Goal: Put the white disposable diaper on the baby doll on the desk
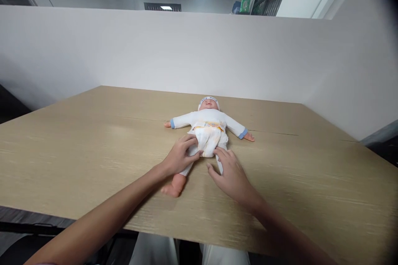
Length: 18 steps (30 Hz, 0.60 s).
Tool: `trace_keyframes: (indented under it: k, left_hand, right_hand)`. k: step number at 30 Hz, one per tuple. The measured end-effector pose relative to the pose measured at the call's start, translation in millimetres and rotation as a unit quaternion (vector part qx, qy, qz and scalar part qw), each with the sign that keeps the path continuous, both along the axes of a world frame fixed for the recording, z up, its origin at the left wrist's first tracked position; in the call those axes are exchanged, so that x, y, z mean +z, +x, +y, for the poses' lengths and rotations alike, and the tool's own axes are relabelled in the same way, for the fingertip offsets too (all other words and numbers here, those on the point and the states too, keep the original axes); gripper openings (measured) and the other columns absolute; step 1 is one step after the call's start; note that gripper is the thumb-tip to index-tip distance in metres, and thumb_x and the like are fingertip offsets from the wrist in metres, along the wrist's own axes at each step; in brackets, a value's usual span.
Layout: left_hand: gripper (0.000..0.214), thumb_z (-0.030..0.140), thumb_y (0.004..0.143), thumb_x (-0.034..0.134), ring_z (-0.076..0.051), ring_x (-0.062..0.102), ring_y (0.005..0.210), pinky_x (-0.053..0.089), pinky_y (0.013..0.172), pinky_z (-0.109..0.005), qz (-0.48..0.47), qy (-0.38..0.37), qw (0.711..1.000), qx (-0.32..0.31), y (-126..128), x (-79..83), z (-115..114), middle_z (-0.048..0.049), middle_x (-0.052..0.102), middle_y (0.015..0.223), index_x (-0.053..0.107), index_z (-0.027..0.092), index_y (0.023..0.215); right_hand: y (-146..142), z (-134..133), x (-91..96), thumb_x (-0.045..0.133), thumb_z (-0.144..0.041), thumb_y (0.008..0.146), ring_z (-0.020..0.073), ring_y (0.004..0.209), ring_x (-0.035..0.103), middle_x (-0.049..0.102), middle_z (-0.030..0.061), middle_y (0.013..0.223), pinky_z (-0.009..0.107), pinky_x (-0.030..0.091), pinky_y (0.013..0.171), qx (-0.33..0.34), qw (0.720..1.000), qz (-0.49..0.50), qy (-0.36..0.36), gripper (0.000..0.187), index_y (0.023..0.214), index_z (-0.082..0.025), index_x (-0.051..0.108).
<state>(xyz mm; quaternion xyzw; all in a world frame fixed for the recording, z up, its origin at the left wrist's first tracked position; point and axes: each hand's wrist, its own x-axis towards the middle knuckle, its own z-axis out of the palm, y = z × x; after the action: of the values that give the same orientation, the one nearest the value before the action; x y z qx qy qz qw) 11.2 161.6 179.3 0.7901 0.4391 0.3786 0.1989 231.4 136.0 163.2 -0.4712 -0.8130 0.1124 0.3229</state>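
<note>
A baby doll [209,115] lies on its back on the table, head away from me and arms spread. It wears a white long-sleeved top with blue cuffs, white leggings and a printed headband. Around its hips is a white diaper [209,138] with an orange-and-yellow printed waistband. My left hand [183,154] rests at the diaper's left leg edge, its curved fingers and thumb apart. On the other side my right hand [231,172] touches the right leg edge with its fingertips, thumb spread away. That hand and forearm hide the doll's right-side foot; the left-side bare foot shows.
The wide wooden table [93,145] has thin seams across its far part. A white partition wall [174,49] rises behind it and continues along the right. My legs [155,250] are below the table's front edge.
</note>
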Motion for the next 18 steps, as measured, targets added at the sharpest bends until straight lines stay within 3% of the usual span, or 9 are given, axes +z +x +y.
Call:
trace_keyframes:
  k: [8, 14, 18]
  left_hand:
    - [0.017, 0.036, 0.091, 0.067, -0.019, 0.054, 0.085, 0.043, 0.080, -0.031, -0.007, -0.031, 0.999, 0.014, -0.3, -2.2, 3.0, -0.0003, 0.060, 0.088, 0.060, 0.020, 0.091]
    - [0.037, 0.043, 0.084, 0.076, -0.014, 0.045, 0.072, 0.038, 0.069, -0.027, -0.147, -0.143, 0.978, 0.033, 0.7, -8.9, 7.5, 0.0050, 0.050, 0.080, 0.048, 0.022, 0.097]
    - [0.051, 0.044, 0.076, 0.084, -0.014, 0.051, 0.075, 0.042, 0.070, -0.028, -0.219, -0.169, 0.959, 0.061, 2.0, -15.6, 8.5, 0.0039, 0.054, 0.086, 0.045, 0.023, 0.099]
  right_hand:
    - [0.0, 9.7, 1.6, 0.066, -0.031, 0.092, 0.0252, 0.087, 0.060, 0.064, 0.0032, 0.087, 0.037, 0.047, 0.078, -0.028, 0.998, 0.030, -0.040, 0.014, 0.101, -0.022, 0.060]
    - [6.8, 21.6, 2.7, 0.071, -0.040, 0.088, 0.0187, 0.077, 0.064, 0.073, 0.0033, 0.102, 0.032, 0.049, 0.071, -0.037, 0.978, 0.173, -0.107, 0.034, 0.111, -0.024, 0.051]
    - [12.0, 20.6, 9.6, 0.072, -0.043, 0.088, 0.0211, 0.082, 0.069, 0.077, 0.0026, 0.097, 0.033, 0.049, 0.075, -0.078, 0.976, 0.169, -0.112, 0.030, 0.103, -0.024, 0.054]
